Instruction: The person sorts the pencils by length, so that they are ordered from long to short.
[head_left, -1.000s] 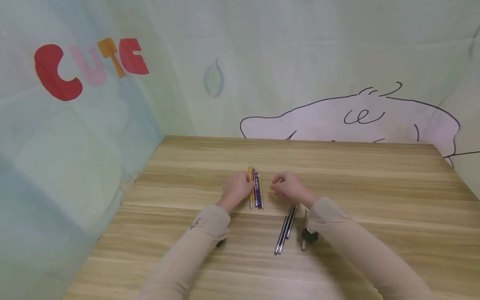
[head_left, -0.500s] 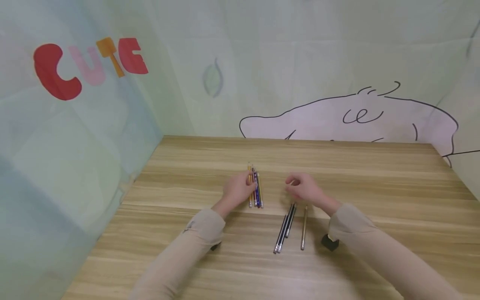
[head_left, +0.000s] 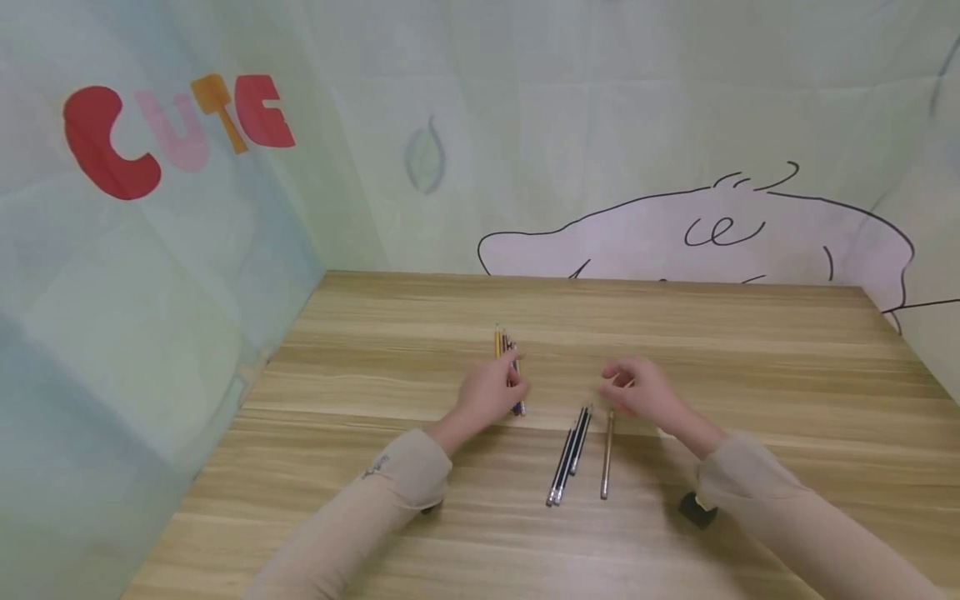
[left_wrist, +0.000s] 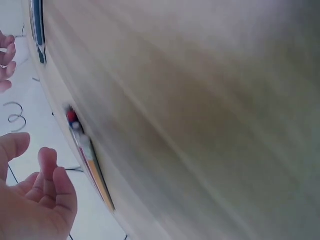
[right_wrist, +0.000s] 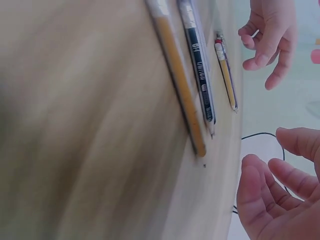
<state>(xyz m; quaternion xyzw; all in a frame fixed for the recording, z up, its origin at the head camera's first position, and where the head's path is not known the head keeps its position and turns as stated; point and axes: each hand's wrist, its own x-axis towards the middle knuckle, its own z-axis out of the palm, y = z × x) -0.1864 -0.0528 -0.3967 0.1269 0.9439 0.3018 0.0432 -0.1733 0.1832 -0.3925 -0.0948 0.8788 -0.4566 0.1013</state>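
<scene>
A small bundle of colourful pencils [head_left: 498,340], yellow, dark red and blue among them, lies on the table near the middle. Over it hovers my left hand [head_left: 489,393], its fingers loosely bent and partly hiding the bundle. The left wrist view shows the thumb and fingers apart with nothing between them, beside the pencils [left_wrist: 95,170]. My right hand [head_left: 648,396] is above the tip of a lone yellow-gold pencil [head_left: 607,458], fingers relaxed and holding nothing. Several black pencils [head_left: 562,471] lie between the two, eraser ends toward me.
The wooden table [head_left: 375,317] meets a printed cloth backdrop [head_left: 600,125] at its far edge. Another cloth wall [head_left: 135,333] with coloured letters runs along the left. A black wrist device [head_left: 697,510] shows under the right sleeve.
My right hand has moved right, away from the colourful pencils, uncovering the lone pencil. My left hand has shifted slightly right and toward me, its fingers coming across the bundle.
</scene>
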